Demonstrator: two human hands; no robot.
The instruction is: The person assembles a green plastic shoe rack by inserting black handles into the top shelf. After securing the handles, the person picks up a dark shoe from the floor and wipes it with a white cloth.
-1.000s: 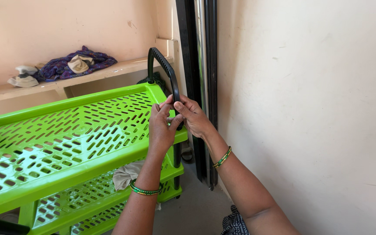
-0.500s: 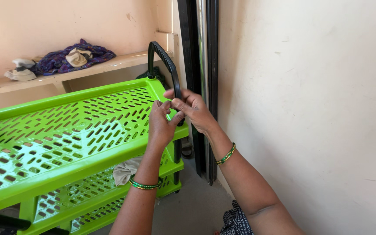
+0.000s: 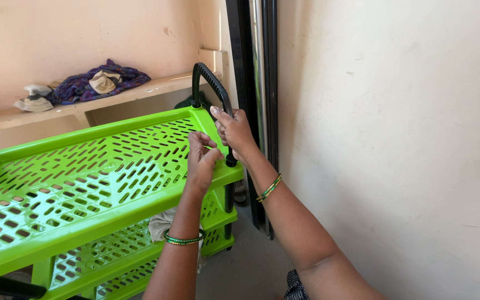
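A bright green plastic rack with slotted shelves (image 3: 84,178) stands in front of me, with a black arched handle (image 3: 206,78) rising from its right end. My right hand (image 3: 234,130) grips the near leg of that handle just above the shelf corner. My left hand (image 3: 202,161) sits right beside it over the top shelf's corner, fingers curled and pinched together close to the handle's base. Whether it holds anything is hidden. Both wrists wear green and gold bangles.
Lower green shelves (image 3: 112,258) sit under the top one, with a pale cloth (image 3: 162,222) on one. A ledge (image 3: 140,89) along the back wall carries bundled cloths (image 3: 98,80). A dark door frame (image 3: 256,83) and a cream wall (image 3: 395,139) stand at the right.
Both hands have stayed at the handle's near leg, with the fingers shifting slightly. The view has tilted a little, so the rack sits lower in the picture.
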